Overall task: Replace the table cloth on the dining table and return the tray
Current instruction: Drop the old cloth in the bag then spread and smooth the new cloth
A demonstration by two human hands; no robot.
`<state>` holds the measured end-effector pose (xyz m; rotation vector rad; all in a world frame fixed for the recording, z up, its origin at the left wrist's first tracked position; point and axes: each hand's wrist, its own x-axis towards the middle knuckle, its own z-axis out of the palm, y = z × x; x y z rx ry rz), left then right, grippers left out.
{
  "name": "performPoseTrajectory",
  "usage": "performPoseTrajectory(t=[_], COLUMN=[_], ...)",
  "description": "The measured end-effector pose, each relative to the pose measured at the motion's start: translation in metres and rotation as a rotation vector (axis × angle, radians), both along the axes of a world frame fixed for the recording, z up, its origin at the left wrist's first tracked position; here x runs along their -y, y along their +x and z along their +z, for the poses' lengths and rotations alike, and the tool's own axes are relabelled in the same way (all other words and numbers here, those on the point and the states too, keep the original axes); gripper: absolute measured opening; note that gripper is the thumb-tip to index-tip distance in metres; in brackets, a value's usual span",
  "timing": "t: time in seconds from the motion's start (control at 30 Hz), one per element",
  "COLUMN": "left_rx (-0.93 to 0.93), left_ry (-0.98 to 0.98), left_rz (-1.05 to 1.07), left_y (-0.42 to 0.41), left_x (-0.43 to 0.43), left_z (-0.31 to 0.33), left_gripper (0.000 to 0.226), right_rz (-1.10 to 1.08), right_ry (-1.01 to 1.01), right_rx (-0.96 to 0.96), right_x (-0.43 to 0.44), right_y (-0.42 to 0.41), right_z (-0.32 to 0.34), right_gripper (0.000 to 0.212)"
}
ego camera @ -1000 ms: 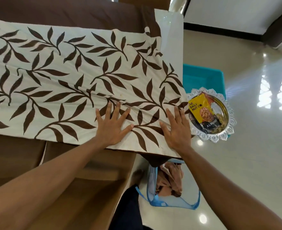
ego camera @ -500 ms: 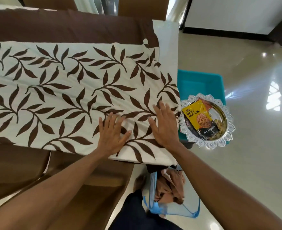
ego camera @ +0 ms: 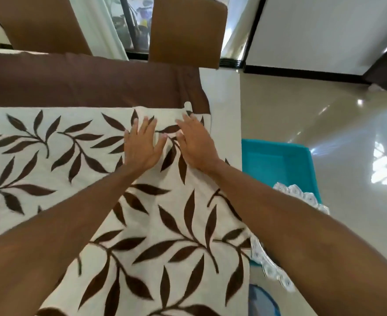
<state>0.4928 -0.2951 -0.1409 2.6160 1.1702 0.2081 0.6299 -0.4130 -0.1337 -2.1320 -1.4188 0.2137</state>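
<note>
The leaf-patterned cloth (ego camera: 142, 224) was spread over the dining table (ego camera: 224, 92), on top of a plain brown cloth (ego camera: 85, 80) that showed along the side of the table away from the person. The step in hand was judged to be the smoothing of the patterned cloth toward its far corner. To do it well, the palms would be kept flat and light pressure carried outward to the corner, so that creases are pushed off the edge rather than gathered. The small raised fold at the far edge of the cloth, just beyond the right hand, would need to be pressed down, and the far edge kept parallel with the table's edge.

The left hand (ego camera: 142, 147) was laid flat on the cloth with its fingers spread and nothing gripped. The right hand (ego camera: 194, 142) lay just beside it, nearer the end of the table, also flat and extended, palm down and holding nothing. Both forearms were stretched well out from the body across the cloth, converging toward the far corner.

The tray (ego camera: 301, 197) was seen only by its scalloped silver rim, off the end of the table and below it, partly hidden by the right forearm. It rested on a teal container (ego camera: 276, 163) on the floor, not yet returned to the table.
</note>
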Motion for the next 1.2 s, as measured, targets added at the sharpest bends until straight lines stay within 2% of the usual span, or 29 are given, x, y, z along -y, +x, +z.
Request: performPoseTrajectory(t=[0.07, 0.13, 0.33, 0.43, 0.53, 0.87, 1.0, 1.1, 1.17, 1.2], left_rx=[-0.017, -0.048, -0.195, -0.171, -0.163, -0.147, -0.168, -0.145, 0.041, 0.15], left_ry=[0.022, 0.063, -0.011, 0.045, 0.037, 0.0, -0.078, -0.222, -0.28, -0.243], left_rz=[-0.012, -0.029, 0.063, 0.077, 0.074, -0.065, -0.075, -0.096, -0.055, -0.031], left_y=[0.039, 0.069, 0.122, 0.129, 0.145, 0.24, 0.26, 0.259, 0.251, 0.243], left_x=[-0.036, -0.062, -0.111, -0.104, -0.097, -0.012, 0.004, 0.003, -0.006, -0.015], left_z=[-0.008, -0.013, -0.039, -0.046, -0.043, -0.041, -0.037, -0.025, -0.012, -0.008], left_gripper=[0.068, 0.068, 0.066, 0.067, 0.068, 0.07, 0.072, 0.069, 0.064, 0.06], right_rz=[-0.128, -0.182, 0.057, 0.009, -0.082, -0.178, -0.306, -0.534, -0.532, -0.486], right_ry=[0.06, 0.04, -0.242, -0.335, -0.319, -0.422, -0.454, -0.221, -0.047, 0.01], right_rx=[-0.005, 0.014, 0.114, 0.183, 0.192, 0.206, 0.245, 0.155, 0.033, -0.003], right_x=[-0.044, -0.075, -0.154, -0.141, -0.125, -0.048, -0.031, -0.028, -0.038, -0.048], right_y=[0.04, 0.076, 0.136, 0.141, 0.165, 0.248, 0.265, 0.261, 0.251, 0.244], right_z=[0.001, 0.002, -0.021, -0.047, -0.051, -0.042, -0.032, -0.028, -0.027, -0.027], right_gripper=[0.045, 0.047, 0.053, 0.064, 0.069, 0.062, 0.052, 0.04, 0.042, 0.043])
